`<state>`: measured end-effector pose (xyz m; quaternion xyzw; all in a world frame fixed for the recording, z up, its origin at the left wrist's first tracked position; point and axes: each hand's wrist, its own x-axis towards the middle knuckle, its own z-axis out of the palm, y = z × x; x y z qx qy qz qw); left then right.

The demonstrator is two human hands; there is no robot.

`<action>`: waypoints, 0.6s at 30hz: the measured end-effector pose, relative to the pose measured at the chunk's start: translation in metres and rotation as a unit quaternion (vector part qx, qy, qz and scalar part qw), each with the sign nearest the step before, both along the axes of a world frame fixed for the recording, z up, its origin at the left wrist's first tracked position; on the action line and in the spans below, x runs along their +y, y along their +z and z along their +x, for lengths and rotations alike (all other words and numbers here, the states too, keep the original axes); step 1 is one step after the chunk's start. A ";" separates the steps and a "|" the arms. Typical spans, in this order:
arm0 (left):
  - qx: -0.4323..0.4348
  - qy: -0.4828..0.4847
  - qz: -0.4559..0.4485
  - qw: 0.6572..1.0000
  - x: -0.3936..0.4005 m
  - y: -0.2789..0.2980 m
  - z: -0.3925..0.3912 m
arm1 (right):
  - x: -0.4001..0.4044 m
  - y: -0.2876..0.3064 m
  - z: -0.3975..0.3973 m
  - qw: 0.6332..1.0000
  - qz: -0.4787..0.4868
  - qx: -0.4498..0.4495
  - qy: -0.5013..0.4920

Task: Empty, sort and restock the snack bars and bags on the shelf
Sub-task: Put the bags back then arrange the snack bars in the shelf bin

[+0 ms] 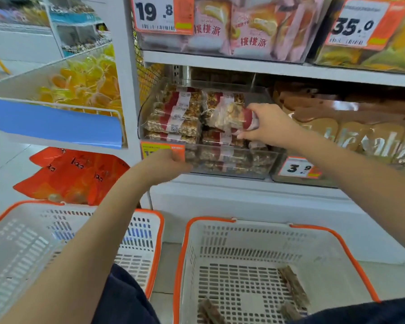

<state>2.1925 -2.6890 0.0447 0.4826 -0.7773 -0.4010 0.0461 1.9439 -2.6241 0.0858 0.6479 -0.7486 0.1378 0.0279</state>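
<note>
A clear plastic bin [262, 160] on the middle shelf holds several nut snack bars [173, 122] with red-and-white labels. My right hand [267, 125] grips one nut bar [232, 116] above the pile in the bin. My left hand [166, 163] holds the bin's front left edge, over its orange price tag [160, 149]. On the floor below stand two white baskets with orange rims. The right basket [220, 244] has a few dark bars [294, 286] on its bottom. The left basket [140, 232] shows nothing inside where I can see it.
Brown packaged snacks [360, 134] fill the bin to the right, tagged 3.9. Pink pastry bags [250, 29] sit on the shelf above. Orange bags [73, 176] lie at lower left, yellow sweets [84, 83] in a side rack. A white shelf base [243, 202] stands behind the baskets.
</note>
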 end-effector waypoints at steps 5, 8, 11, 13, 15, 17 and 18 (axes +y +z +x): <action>-0.080 -0.056 -0.085 0.992 -0.007 -0.008 -0.024 | -0.056 -0.008 -0.025 0.991 0.130 0.004 -0.027; -0.097 -0.053 -0.108 0.988 -0.015 -0.014 -0.032 | -0.073 -0.018 -0.026 0.991 0.133 -0.015 -0.024; -0.111 -0.050 -0.129 0.984 -0.020 -0.015 -0.041 | -0.083 -0.024 -0.021 0.989 0.141 -0.033 -0.007; -0.110 -0.046 -0.130 0.984 -0.019 -0.014 -0.046 | -0.085 -0.026 -0.021 0.989 0.140 -0.043 -0.004; -0.107 -0.049 -0.127 0.985 -0.016 -0.012 -0.049 | -0.082 -0.025 -0.022 0.991 0.119 -0.068 -0.003; -0.107 -0.053 -0.118 0.986 -0.015 -0.014 -0.052 | -0.077 -0.023 -0.025 0.993 0.078 -0.087 -0.001; -0.103 -0.056 -0.114 0.986 -0.015 -0.015 -0.054 | -0.075 -0.023 -0.027 0.994 0.060 -0.089 -0.001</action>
